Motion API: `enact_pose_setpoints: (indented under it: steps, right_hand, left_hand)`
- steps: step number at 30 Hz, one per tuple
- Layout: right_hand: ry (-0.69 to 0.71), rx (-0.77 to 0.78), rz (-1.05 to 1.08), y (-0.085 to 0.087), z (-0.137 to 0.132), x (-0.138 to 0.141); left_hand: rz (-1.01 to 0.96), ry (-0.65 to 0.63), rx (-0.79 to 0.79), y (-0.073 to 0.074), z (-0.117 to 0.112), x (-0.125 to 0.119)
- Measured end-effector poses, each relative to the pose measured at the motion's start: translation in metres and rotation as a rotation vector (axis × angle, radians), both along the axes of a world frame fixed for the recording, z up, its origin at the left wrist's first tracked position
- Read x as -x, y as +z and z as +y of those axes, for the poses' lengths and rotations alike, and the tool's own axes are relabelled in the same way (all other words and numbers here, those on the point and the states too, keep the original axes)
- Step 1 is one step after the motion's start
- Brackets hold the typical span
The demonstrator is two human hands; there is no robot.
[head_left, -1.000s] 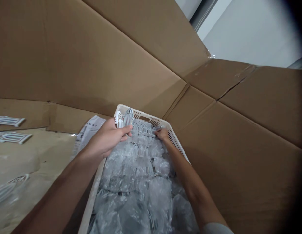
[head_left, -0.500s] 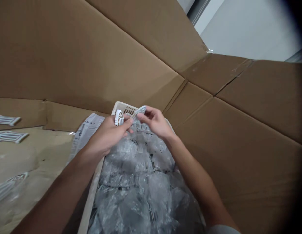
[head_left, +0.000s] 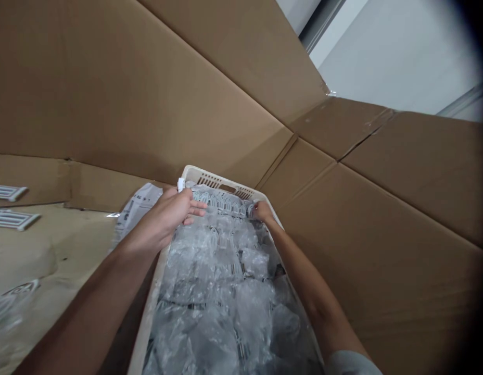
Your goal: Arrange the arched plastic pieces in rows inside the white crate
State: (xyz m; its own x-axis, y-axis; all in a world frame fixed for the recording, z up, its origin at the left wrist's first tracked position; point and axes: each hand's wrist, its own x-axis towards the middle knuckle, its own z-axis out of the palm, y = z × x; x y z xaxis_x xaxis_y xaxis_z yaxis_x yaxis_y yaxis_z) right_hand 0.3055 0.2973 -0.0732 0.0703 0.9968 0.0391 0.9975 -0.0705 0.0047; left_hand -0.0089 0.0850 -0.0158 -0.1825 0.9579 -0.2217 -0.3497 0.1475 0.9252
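Note:
A cream slotted plastic crate (head_left: 210,177) lies in front of me, filled with clear plastic bags (head_left: 226,302) of small white arched plastic pieces. A row of those pieces (head_left: 221,202) stands along its far end. My left hand (head_left: 171,214) rests over the crate's left rim, fingers curled round a small white piece (head_left: 181,184) whose tip shows above the thumb. My right hand (head_left: 261,211) reaches to the far right end of the row with its fingers closed on the pieces there; what it grips is too small to make out.
Big brown cardboard sheets (head_left: 155,94) wall the space behind and to the right. A printed paper sheet (head_left: 136,208) lies left of the crate. White arched parts (head_left: 11,219) lie on the cardboard floor at far left. A pale wall (head_left: 401,52) shows top right.
Half a second ago both hands met above the crate's far end over a white piece. Now my right hand has gone back down to the right end of the row.

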Motion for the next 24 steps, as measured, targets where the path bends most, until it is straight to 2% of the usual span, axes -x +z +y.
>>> enact_pose_setpoints:
  steps: [5, 12, 15, 20, 24]
  right_hand:
    - [-0.074, 0.053, -0.092, -0.013, 0.014, 0.007]
    - [-0.144, 0.047, -0.138, -0.019, 0.019, 0.019]
    - [-0.157, 0.047, -0.141, -0.021, 0.019, 0.023]
    - [-0.132, 0.033, -0.132, -0.021, 0.012, 0.026]
    - [-0.074, -0.006, -0.108, -0.013, 0.007, 0.031]
  left_hand:
    - [0.078, 0.068, 0.015, -0.006, 0.001, 0.002]
    - [0.233, 0.024, -0.072, -0.01, 0.003, 0.007]
    - [0.24, 0.027, -0.101, -0.014, 0.005, 0.008]
    - [0.201, 0.073, -0.074, -0.008, 0.002, 0.006]
    - [0.191, 0.091, -0.075, -0.003, -0.001, 0.003]
